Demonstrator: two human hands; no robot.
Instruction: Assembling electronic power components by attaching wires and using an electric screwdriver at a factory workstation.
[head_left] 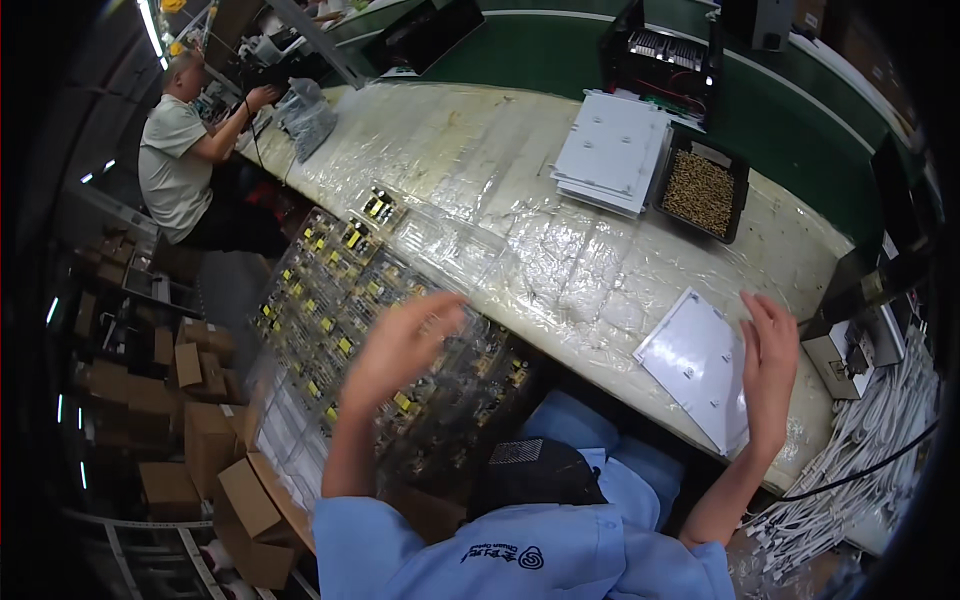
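My left hand (400,345) hovers over clear plastic trays (345,300) that hold several small circuit boards with yellow parts. Its fingers are slightly blurred but look apart, with nothing visible between them. On the right, my right hand (770,355) is beside a white flat panel (690,355) with small clips on its face. Those fingers point up and away from one another, and I cannot tell whether the hand touches the panel's edge. One circuit board (379,207) lies on the table at the far end of the trays.
Farther back on the film-covered table (470,140) are stacked white panels (612,150) and a black bin (703,190) of small brass-coloured parts. White cables (850,500) hang at the right. A co-worker (190,150) sits at the far left, above cardboard boxes (215,440).
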